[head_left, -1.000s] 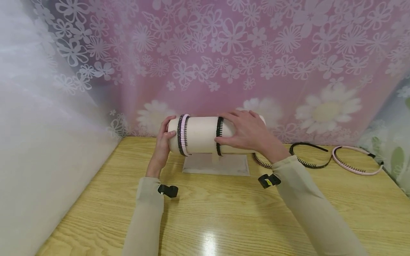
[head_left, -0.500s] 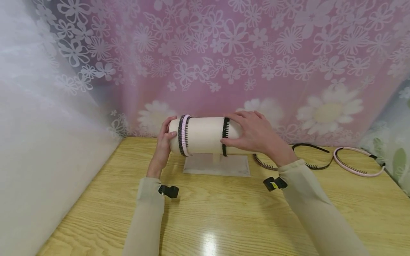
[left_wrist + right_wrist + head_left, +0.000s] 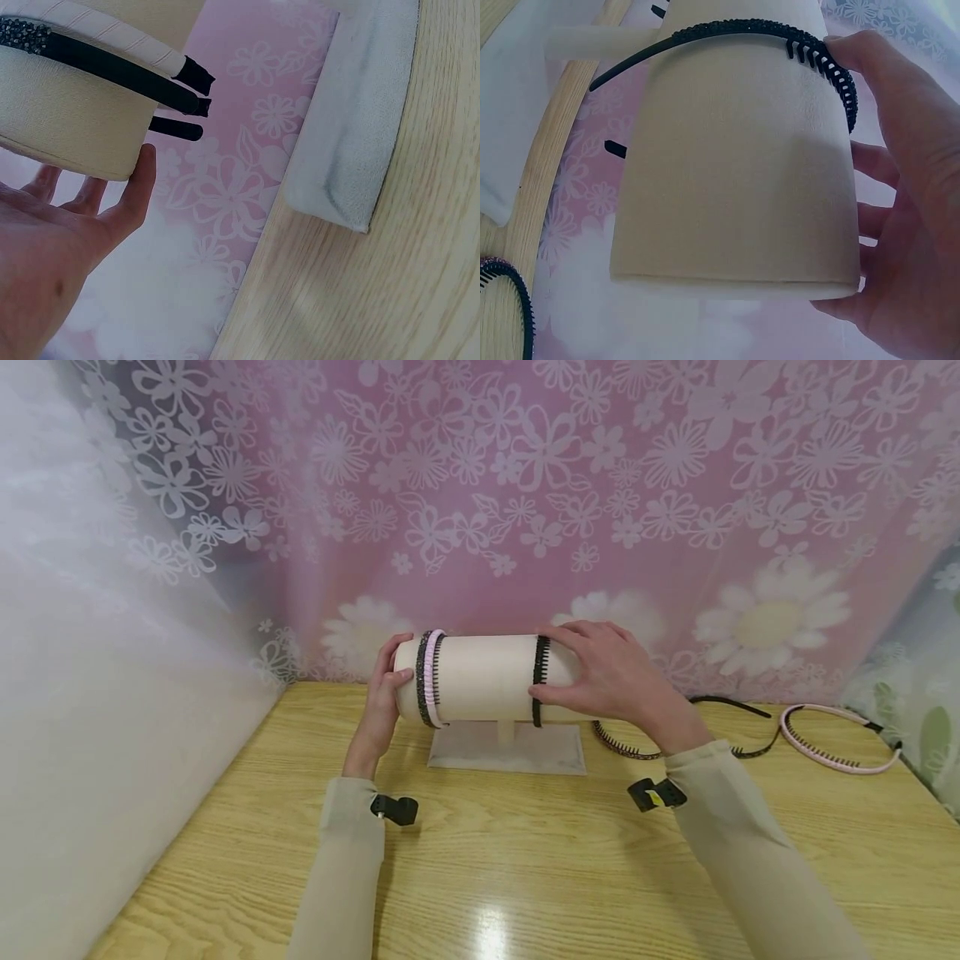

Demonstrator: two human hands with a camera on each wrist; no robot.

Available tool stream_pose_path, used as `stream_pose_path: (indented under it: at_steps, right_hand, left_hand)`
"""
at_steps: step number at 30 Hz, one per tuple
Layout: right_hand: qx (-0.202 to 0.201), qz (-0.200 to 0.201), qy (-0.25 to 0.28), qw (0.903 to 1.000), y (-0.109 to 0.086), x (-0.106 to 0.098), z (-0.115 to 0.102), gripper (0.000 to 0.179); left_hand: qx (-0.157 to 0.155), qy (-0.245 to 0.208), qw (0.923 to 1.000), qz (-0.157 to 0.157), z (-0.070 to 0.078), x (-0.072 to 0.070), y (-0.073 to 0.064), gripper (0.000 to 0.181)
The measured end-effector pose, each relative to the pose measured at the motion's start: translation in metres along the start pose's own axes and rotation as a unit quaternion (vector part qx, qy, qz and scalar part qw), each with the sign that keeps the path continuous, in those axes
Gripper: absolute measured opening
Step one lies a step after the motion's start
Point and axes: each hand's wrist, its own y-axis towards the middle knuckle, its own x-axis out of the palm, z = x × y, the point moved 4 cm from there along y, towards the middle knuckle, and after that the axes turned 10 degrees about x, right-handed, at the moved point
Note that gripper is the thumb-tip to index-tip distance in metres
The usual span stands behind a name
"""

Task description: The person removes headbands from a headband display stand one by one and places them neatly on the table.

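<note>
A cream cylinder (image 3: 487, 677), the padded roll of a headband display stand, lies sideways on its short post. My left hand (image 3: 381, 693) grips its left end, the thumb in front and the fingers around the back. Close beside that hand, a dark sparkly headband (image 3: 423, 681) and a ribbed pink headband (image 3: 433, 672) sit side by side on the roll. Toward the right end, a black toothed headband (image 3: 735, 28) arches over the roll. My right hand (image 3: 611, 677) holds it, thumb on its near side and index finger at the top. The other fingers lie behind the roll in the right wrist view.
The stand's grey base (image 3: 465, 752) rests on the wooden table (image 3: 480, 852). To the right lie a pink headband (image 3: 813, 756), a black headband (image 3: 731, 699) partly behind the right forearm, and a dark toothed headband (image 3: 618, 747). A pink flowered curtain (image 3: 480, 552) hangs behind.
My right hand has slid the black headband to the right along the roll, away from the pink one. The left hand stays at the left end.
</note>
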Motion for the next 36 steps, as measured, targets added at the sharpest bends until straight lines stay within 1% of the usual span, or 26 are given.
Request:
stream_pose_path:
  at_steps: [13,19,25,29,36]
  right_hand:
    - [0.01,-0.02,0.043,0.9988,-0.007,-0.003,0.015,0.085]
    - [0.008,-0.014,0.047,0.9987,-0.009,-0.003,0.02,0.084]
    - [0.001,-0.007,0.065,0.9979,-0.013,-0.003,0.025,0.082]
    - [0.003,-0.008,0.07,0.9975,-0.015,-0.004,0.03,0.083]
    - [0.019,-0.013,0.077,0.9968,-0.019,-0.006,0.037,0.084]
  left_hand:
    - [0.001,-0.004,1.0,-0.001,-0.001,-0.001,0.0,0.055]
    - [0.002,-0.006,1.0,-0.002,-0.001,-0.001,0.001,0.057]
    - [0.001,-0.006,1.0,0.0,-0.001,-0.001,0.0,0.06]
    - [0.003,-0.008,1.0,0.001,0.0,0.0,0.0,0.058]
    - [0.004,-0.01,0.9999,0.0,0.0,0.0,0.0,0.055]
